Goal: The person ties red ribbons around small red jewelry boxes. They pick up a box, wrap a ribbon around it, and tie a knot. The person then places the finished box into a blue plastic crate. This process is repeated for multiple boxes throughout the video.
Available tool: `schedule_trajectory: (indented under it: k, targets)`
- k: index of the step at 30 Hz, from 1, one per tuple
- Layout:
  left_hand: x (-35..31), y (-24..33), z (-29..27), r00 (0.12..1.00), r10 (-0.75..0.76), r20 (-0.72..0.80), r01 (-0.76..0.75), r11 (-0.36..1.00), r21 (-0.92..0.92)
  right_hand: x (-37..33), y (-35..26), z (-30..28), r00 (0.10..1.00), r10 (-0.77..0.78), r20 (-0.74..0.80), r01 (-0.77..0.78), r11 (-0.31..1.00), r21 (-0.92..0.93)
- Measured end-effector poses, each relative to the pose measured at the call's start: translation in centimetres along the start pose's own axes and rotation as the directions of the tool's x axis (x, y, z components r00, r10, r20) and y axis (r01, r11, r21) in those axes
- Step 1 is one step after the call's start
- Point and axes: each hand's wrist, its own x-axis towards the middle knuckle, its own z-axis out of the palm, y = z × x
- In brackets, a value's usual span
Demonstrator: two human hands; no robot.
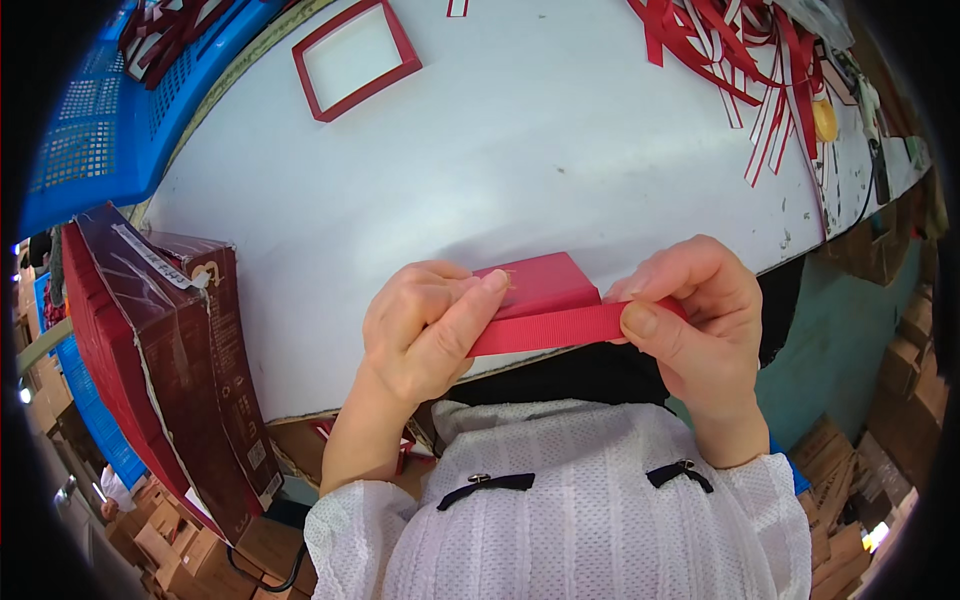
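Observation:
A small red box (550, 283) is held near the table's front edge, with faint gold marks on its top. My left hand (415, 325) is closed on the box's left end, its thumb lying on the top face. Along the near side of the box runs a wide red ribbed ribbon (560, 331), stretched between my two hands. My right hand (705, 320) pinches the ribbon's right end between thumb and fingers, just past the box's right corner. Where the ribbon's left end goes is hidden by my left hand.
Near the far edge of the white table (480, 150) lies an open red tray (404, 50) with a white inside. Loose red ribbons (720, 45) are heaped far right. A blue crate (90, 140) and a dark red carton (185, 350) stand left. Brown cartons (835, 480) are stacked lower right.

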Motion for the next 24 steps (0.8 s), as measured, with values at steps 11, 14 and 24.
schedule_trajectory:
  k: [11, 14, 24]
  targets:
    - [-0.4, 0.4, -0.2, 0.999, -0.026, 0.038, 0.027, 1.0, -0.013, 0.0, 1.4, -0.8, 0.998, -0.065, -0.017, 0.065, 0.998, 0.003]
    - [-0.4, 0.4, -0.3, 0.999, -0.028, 0.032, 0.028, 1.0, -0.011, -0.1, 1.5, -0.8, 0.999, -0.045, -0.014, 0.045, 0.999, 0.019]
    - [-0.8, 0.5, -0.5, 0.996, -0.023, 0.083, 0.023, 1.0, -0.006, -0.2, 2.3, -1.1, 0.998, -0.063, -0.015, 0.064, 0.996, 0.061]
